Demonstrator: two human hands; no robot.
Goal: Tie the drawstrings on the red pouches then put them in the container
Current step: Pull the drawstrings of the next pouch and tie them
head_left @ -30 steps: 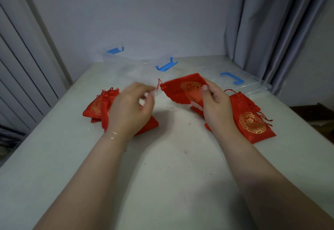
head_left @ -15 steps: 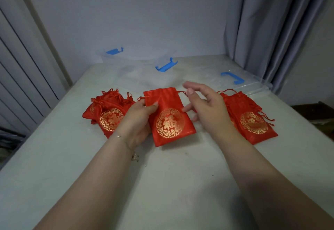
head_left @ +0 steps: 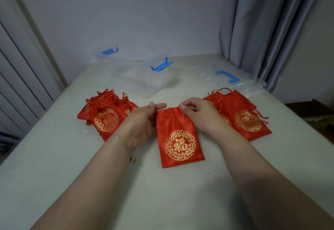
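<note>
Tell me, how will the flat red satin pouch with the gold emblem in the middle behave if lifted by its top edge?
The flat red satin pouch with the gold emblem will probably hang limp, since it lies thin and slightly creased. It looks empty, so likely very light. Its shiny fabric may slip.
</note>
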